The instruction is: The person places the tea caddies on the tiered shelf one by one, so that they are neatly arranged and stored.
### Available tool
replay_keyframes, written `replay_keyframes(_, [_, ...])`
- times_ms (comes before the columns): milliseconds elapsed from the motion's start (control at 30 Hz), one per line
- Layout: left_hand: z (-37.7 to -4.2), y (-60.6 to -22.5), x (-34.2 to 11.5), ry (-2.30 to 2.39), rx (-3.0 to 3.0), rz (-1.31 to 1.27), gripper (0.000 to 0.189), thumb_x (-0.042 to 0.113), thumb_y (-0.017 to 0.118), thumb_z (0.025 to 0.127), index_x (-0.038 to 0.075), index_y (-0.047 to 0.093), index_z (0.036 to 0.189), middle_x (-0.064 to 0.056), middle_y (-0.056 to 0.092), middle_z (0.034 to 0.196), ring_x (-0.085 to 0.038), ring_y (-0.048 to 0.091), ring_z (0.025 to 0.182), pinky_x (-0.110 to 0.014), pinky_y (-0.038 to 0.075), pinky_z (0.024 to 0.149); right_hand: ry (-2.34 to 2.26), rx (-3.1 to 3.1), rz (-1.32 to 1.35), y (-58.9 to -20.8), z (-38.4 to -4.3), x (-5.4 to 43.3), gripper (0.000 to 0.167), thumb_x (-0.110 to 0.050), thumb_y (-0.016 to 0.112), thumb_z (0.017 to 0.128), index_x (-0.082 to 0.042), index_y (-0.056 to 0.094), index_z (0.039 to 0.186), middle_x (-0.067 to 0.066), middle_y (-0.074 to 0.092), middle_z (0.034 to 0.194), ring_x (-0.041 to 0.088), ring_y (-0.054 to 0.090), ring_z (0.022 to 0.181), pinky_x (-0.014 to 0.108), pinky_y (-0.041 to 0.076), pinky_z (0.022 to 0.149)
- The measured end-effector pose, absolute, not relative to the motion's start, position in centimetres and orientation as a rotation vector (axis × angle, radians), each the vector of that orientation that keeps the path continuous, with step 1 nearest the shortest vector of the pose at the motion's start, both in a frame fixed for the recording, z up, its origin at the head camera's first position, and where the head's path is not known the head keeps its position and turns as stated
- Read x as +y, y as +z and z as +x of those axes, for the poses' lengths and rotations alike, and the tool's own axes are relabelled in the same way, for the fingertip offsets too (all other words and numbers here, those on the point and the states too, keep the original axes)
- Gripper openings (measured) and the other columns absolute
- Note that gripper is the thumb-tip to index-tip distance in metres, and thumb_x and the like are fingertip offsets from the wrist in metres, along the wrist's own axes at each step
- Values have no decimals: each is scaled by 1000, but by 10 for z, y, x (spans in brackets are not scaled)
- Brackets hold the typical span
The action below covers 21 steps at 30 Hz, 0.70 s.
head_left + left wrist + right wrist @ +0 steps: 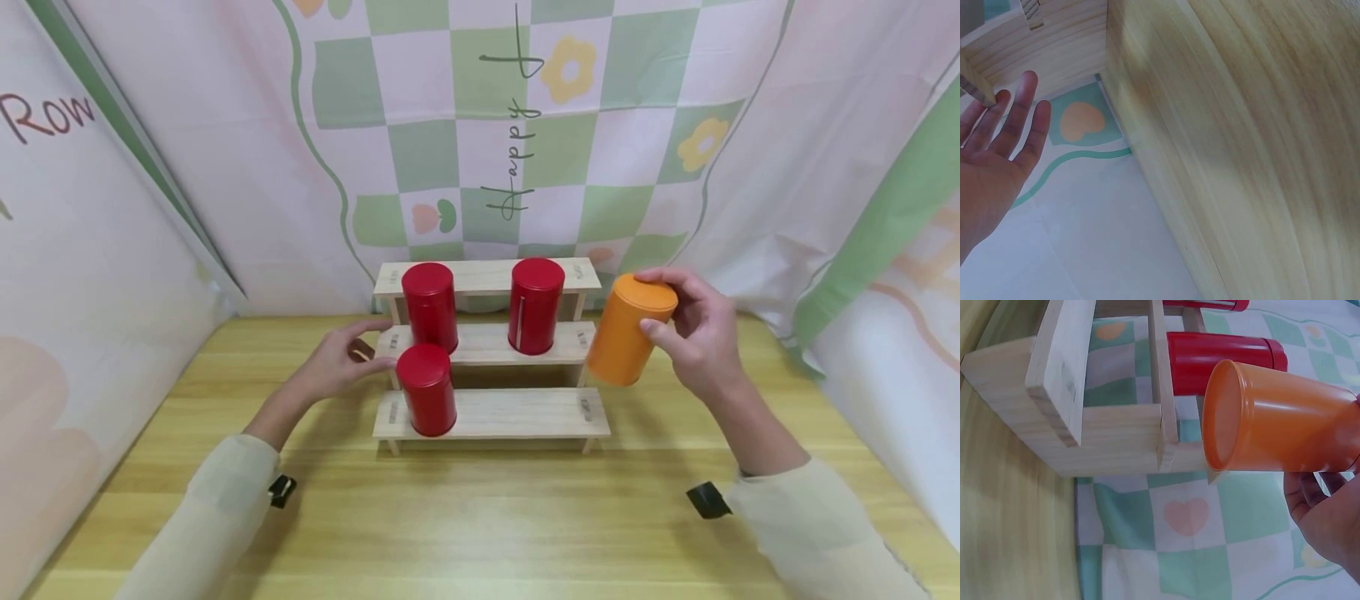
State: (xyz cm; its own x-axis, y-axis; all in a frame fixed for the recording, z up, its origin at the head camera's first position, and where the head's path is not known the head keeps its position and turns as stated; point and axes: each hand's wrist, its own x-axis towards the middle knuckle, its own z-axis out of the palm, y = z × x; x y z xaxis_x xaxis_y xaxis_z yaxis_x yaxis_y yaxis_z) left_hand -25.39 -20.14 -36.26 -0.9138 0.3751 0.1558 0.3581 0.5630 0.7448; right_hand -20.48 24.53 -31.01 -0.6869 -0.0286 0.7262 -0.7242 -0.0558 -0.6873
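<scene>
My right hand (701, 333) grips an orange cylindrical canister (632, 329), thumb on the near side, and holds it tilted at the right end of a three-step wooden rack (525, 412). In the right wrist view the canister's base (1222, 415) faces the rack. Two red canisters, one on the left (430, 308) and one on the right (536, 306), stand on the middle step. A third red canister (426, 390) stands on the bottom step at the left. My left hand (337, 362) is at the rack's left end, its fairly straight fingers (1019, 119) touching the shelf end.
The rack stands on a wood-grain table (480, 517). Behind it hangs a checked fabric sheet (495, 150) with printed flowers. More pale fabric (97, 292) hangs at the left side. Small black tabs stick out near both sleeves (206, 508).
</scene>
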Motion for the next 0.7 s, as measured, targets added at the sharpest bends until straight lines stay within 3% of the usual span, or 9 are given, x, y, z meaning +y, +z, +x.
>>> replay_keyframes(567, [-254, -362, -201, 1293, 2769, 644, 62, 20, 80, 92, 2, 55, 146, -20, 58, 145, -31, 68, 97, -44, 61, 87, 1787, -1764, 937, -312, -194, 232, 50, 19, 55, 73, 1, 67, 118, 3, 71, 116, 17, 65, 106, 21, 54, 94])
replay_keyframes(700, [-254, -362, -202, 1290, 2767, 645, 63, 21, 80, 92, 2, 55, 147, -20, 58, 146, -31, 67, 98, -44, 61, 87, 1777, -1752, 1018, -312, -193, 228, 48, 21, 55, 74, 8, 66, 119, 6, 70, 117, 18, 64, 106, 22, 54, 95])
